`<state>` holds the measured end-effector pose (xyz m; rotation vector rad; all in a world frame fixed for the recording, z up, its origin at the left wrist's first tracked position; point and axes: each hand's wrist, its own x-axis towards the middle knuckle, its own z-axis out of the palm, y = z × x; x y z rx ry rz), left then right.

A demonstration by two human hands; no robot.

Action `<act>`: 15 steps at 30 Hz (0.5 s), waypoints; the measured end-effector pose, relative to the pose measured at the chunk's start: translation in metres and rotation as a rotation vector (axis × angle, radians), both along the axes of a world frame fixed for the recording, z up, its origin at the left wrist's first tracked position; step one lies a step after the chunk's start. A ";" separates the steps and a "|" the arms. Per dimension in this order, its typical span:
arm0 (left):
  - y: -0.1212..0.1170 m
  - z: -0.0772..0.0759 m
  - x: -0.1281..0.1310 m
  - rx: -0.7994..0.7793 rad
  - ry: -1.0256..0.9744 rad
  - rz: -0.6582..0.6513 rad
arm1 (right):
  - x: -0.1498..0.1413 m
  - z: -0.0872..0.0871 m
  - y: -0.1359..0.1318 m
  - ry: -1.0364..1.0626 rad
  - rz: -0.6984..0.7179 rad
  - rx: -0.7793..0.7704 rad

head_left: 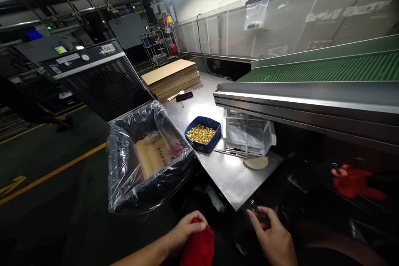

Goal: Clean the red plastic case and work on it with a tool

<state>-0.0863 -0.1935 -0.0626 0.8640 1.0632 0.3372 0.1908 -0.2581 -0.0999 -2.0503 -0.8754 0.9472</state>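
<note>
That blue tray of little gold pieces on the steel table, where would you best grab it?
Grip the blue tray by its two short rims, from above with both hands, kept level: it is open-topped and heaped with loose gold pieces that would spill if it tilted.

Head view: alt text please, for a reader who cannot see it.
The left hand grips a red cloth and the right hand pinches a small thing, below a steel table. On it sit a blue tray of brass bits; beside it, a plastic-lined box.
</note>
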 end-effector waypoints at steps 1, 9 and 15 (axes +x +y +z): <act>0.000 -0.002 0.001 -0.106 -0.062 -0.046 | -0.002 0.004 0.000 0.021 0.008 0.006; 0.009 0.014 0.013 -0.311 -0.132 -0.014 | -0.039 0.063 0.003 0.159 0.218 0.172; 0.012 0.058 0.037 -0.272 -0.219 0.195 | -0.057 0.112 0.001 0.116 0.463 0.282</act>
